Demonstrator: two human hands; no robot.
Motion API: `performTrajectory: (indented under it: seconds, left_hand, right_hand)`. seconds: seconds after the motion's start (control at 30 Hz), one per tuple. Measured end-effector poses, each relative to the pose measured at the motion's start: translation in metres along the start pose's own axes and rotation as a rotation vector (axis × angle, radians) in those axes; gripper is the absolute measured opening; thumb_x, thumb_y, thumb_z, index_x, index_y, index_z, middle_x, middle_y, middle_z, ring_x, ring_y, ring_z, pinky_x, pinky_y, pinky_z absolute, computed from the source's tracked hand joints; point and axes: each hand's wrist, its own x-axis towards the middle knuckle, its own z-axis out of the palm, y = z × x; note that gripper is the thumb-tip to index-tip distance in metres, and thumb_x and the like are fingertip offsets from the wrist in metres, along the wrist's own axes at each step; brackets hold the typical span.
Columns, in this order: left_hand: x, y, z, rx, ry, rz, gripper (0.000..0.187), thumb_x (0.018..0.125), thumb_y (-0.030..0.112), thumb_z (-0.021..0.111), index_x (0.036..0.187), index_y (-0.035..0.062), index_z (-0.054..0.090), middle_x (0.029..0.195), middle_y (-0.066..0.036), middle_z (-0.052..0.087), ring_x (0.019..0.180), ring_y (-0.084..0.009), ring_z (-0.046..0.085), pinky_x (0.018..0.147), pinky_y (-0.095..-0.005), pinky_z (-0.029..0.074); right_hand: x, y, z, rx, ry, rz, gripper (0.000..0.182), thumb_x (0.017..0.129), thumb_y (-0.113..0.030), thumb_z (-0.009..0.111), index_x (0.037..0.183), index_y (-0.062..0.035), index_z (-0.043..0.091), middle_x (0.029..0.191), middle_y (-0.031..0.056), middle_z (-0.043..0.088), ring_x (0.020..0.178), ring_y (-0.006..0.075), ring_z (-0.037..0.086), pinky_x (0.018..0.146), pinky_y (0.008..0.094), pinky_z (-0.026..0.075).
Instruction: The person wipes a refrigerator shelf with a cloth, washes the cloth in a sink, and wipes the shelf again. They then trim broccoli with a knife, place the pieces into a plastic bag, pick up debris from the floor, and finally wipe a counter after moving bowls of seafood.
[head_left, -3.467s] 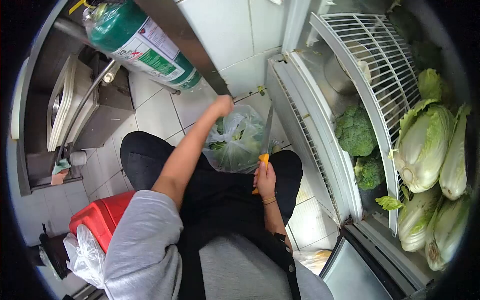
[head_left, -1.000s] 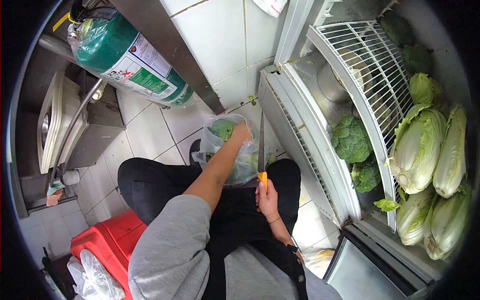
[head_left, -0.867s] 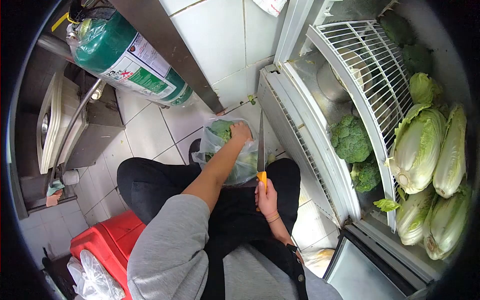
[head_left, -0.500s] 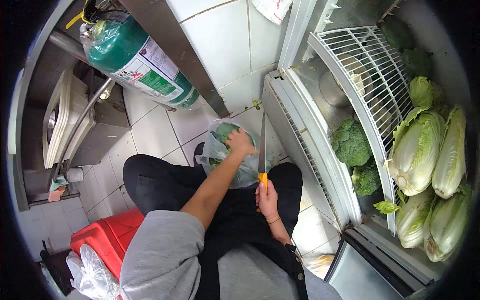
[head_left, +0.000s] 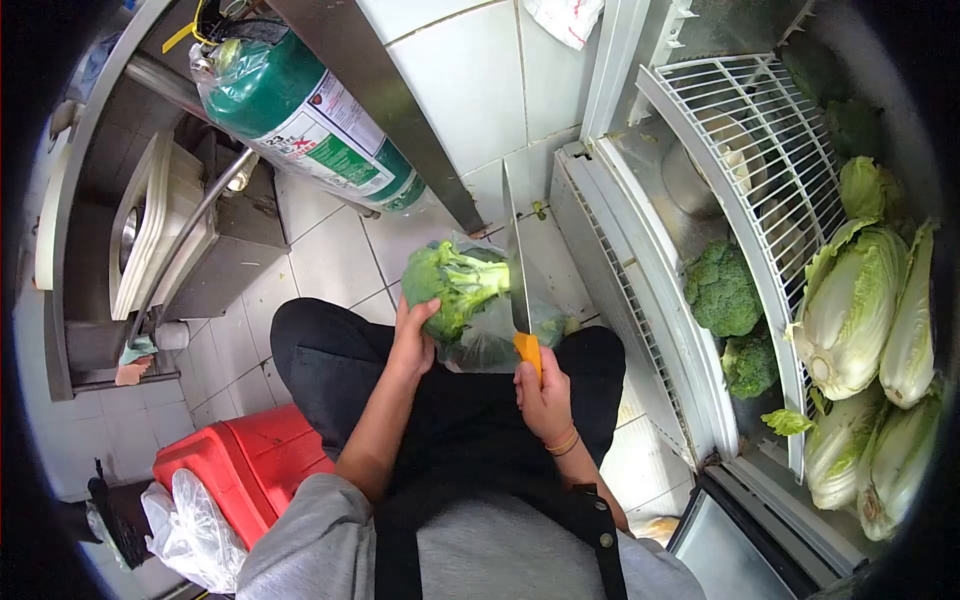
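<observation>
A head of broccoli (head_left: 448,283) is in my left hand (head_left: 412,335), its florets toward the left and its pale stem pointing right. My right hand (head_left: 543,398) is closed around the orange handle of a long knife (head_left: 516,255), whose blade points up the view. The blade stands right beside the cut end of the stem; whether they touch is hard to tell. Below and behind the broccoli, a clear plastic bag (head_left: 480,350) lies between my legs, with some green inside it.
On the right, an open fridge (head_left: 640,260) has a white wire rack (head_left: 700,140), broccoli heads (head_left: 722,288) and long pale cabbages (head_left: 850,310). A green cylinder (head_left: 310,120) is at upper left. A red bin (head_left: 240,460) and plastic bags (head_left: 195,530) sit at lower left.
My left hand has come out of the bag, bringing a broccoli head up beside the knife. The knife has shifted slightly left relative to the fridge, and the view has turned a little.
</observation>
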Motion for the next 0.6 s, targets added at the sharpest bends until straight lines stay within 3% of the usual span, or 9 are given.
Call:
performTrajectory:
  seconds: [0.07,0.2,0.3,0.37,0.4,0.43,0.5,0.53,0.6]
  left_hand:
    - [-0.004,-0.002,-0.002,-0.133,-0.086,-0.028,0.057,0.075,0.014,0.056,0.127,0.0062,0.033,0.115,-0.01,0.046,0.105,-0.0236,0.048,0.089,-0.0384,0.04]
    - [-0.001,-0.008,0.005,-0.125,-0.059,0.013,0.059,0.074,0.014,0.057,0.127,0.006,0.033,0.116,-0.011,0.045,0.106,-0.0243,0.047,0.089,-0.0384,0.04]
    - [0.005,-0.015,0.004,-0.116,0.004,0.021,0.06,0.073,0.015,0.058,0.127,0.006,0.032,0.116,-0.011,0.045,0.106,-0.0246,0.046,0.089,-0.0384,0.04]
    - [0.006,-0.016,0.005,-0.104,0.033,0.017,0.061,0.072,0.017,0.059,0.127,0.0059,0.032,0.115,-0.011,0.045,0.105,-0.0245,0.047,0.088,-0.0386,0.04]
    - [0.005,-0.016,0.006,-0.105,0.03,0.017,0.061,0.072,0.017,0.059,0.127,0.0059,0.032,0.115,-0.011,0.045,0.105,-0.0245,0.047,0.088,-0.0386,0.04]
    - [0.003,-0.014,0.01,-0.132,0.014,0.022,0.062,0.072,0.018,0.06,0.127,0.0058,0.032,0.115,-0.011,0.045,0.105,-0.0245,0.047,0.088,-0.0389,0.04]
    - [0.004,-0.012,0.011,-0.163,-0.007,0.031,0.063,0.071,0.018,0.06,0.127,0.0057,0.032,0.115,-0.011,0.045,0.105,-0.0244,0.047,0.088,-0.0391,0.04]
    - [0.006,-0.013,0.008,-0.066,-0.054,0.04,0.063,0.073,0.024,0.057,0.128,0.0052,0.033,0.116,-0.012,0.046,0.106,-0.0254,0.048,0.089,-0.0395,0.04]
    - [0.011,-0.017,0.001,0.035,-0.11,0.055,0.063,0.075,0.031,0.054,0.129,0.0046,0.033,0.118,-0.012,0.048,0.107,-0.0265,0.049,0.09,-0.0399,0.04]
  right_hand:
    - [0.0,-0.009,-0.002,-0.088,-0.028,-0.072,0.025,0.089,-0.017,0.05,0.107,0.0005,0.049,0.065,0.0106,0.056,0.055,0.0203,0.057,0.052,0.0301,0.045]
    - [0.004,-0.018,-0.007,-0.203,-0.002,-0.143,0.024,0.089,-0.017,0.05,0.106,0.0004,0.05,0.065,0.0103,0.056,0.056,0.0203,0.058,0.054,0.0305,0.045]
    - [0.002,-0.055,-0.014,-0.214,0.075,-0.201,0.025,0.089,-0.017,0.049,0.106,0.0017,0.048,0.066,0.0143,0.056,0.059,0.0257,0.059,0.054,0.0308,0.045]
    - [-0.001,-0.08,-0.018,-0.1,0.14,-0.264,0.028,0.088,-0.016,0.049,0.109,0.0032,0.045,0.068,0.0191,0.056,0.061,0.0338,0.059,0.053,0.0313,0.045]
    - [-0.003,-0.083,-0.015,0.003,0.158,-0.256,0.029,0.088,-0.017,0.05,0.107,0.0038,0.043,0.068,0.0238,0.055,0.063,0.0416,0.057,0.05,0.0369,0.045]
    - [0.0,-0.077,-0.01,0.003,0.16,-0.258,0.029,0.088,-0.017,0.05,0.107,0.0038,0.043,0.068,0.0238,0.055,0.063,0.0416,0.057,0.05,0.0369,0.045]
    - [0.015,-0.043,0.003,-0.479,0.127,-0.277,0.025,0.09,-0.019,0.048,0.104,0.0015,0.045,0.062,0.019,0.055,0.054,0.0351,0.057,0.045,0.0387,0.042]
    - [0.02,-0.016,0.008,-0.467,0.06,-0.081,0.025,0.088,-0.019,0.05,0.102,0.0014,0.044,0.068,0.0267,0.054,0.068,0.0453,0.054,0.051,0.0455,0.043]
    - [0.012,-0.014,0.011,-0.466,0.098,-0.109,0.024,0.088,-0.019,0.05,0.101,0.0006,0.045,0.068,0.0258,0.055,0.067,0.0444,0.055,0.051,0.0449,0.043]
